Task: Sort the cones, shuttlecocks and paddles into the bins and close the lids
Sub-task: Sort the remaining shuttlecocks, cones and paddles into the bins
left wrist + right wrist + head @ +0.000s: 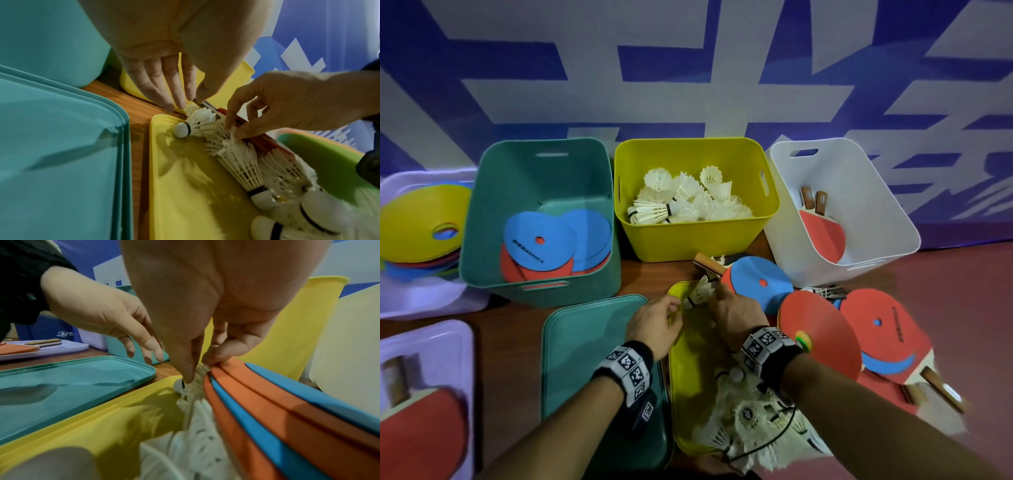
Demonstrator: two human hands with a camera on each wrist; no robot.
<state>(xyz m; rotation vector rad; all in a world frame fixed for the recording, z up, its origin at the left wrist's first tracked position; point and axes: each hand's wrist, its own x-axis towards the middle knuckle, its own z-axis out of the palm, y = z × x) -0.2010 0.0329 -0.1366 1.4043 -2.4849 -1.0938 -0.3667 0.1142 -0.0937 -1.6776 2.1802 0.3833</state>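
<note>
At the far end of the yellow lid, my right hand pinches the feathers of a white shuttlecock between thumb and forefinger. Its cork rests on the lid's corner. My left hand hovers just left of it with fingers straight, holding nothing. More shuttlecocks are piled on the lid's near end. The teal bin holds flat cones, the yellow bin shuttlecocks, the white bin paddles. All three bins stand without lids.
A teal lid lies left of the yellow one. Red and blue cones and paddles are heaped at the right. A lilac tray of cones sits far left, and a lilac lid carries a paddle.
</note>
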